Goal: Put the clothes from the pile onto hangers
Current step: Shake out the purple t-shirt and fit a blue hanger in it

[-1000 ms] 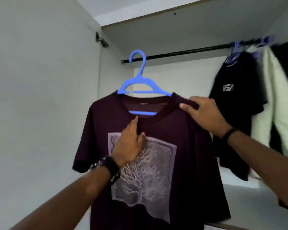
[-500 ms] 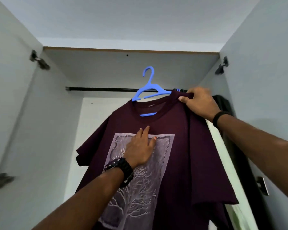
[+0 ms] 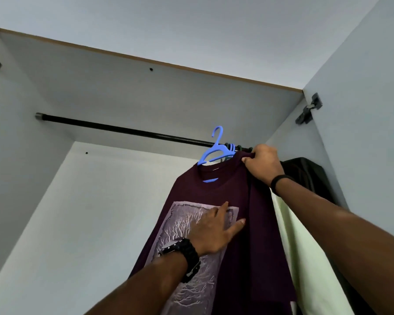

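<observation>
**Op:** One shirt (image 3: pixel 248 235) on one hanger (image 3: pixel 215 151), hook not yet over the rail (image 3: pixel 127 132). Logging from the remote desk. Right hand (image 3: pixel 263 165) is clenched on the shirt's shoulder seam at the hanger's right arm, up against the rail at about 1 o'clock in my view. Left hand (image 3: pixel 214 230) lies flat on the printed chest panel, fingers straight, pressing, gripping nothing.

**Obs:** Where does the hook sit?

**Op:** It rises in front of and above the rail, at 12 o'clock from the collar. I read it as not engaged; whether it touches the rail I cannot tell.

**Obs:** Risks?

**Op:** Several.
1. My judgement: all the weight hangs from the right-hand pinch at one shoulder. The hanger already tilts, left arm low. If that pinch holds cloth only and not the plastic under it, the hanger could slide out through the collar.
2. Other blue hooks (image 3: pixel 232 147) crowd the rail just beside the right hand. The new hook may land on one of them instead of the rail, and then drop on release.
3. Pale green garment (image 3: pixel 305 258) and dark garment (image 3: pixel 305 173) hang at 3 o'clock, touching the shirt's edge. Shoving the shirt in could bunch its right sleeve between them.
4. Left palm pushing on the print may swing the shirt back under the rail and spoil the hook's aim.

**Obs:** Mitigation?

**Op:** Lift first, then lower the hook onto bare rail at 9 o'clock from the cluster.
</observation>
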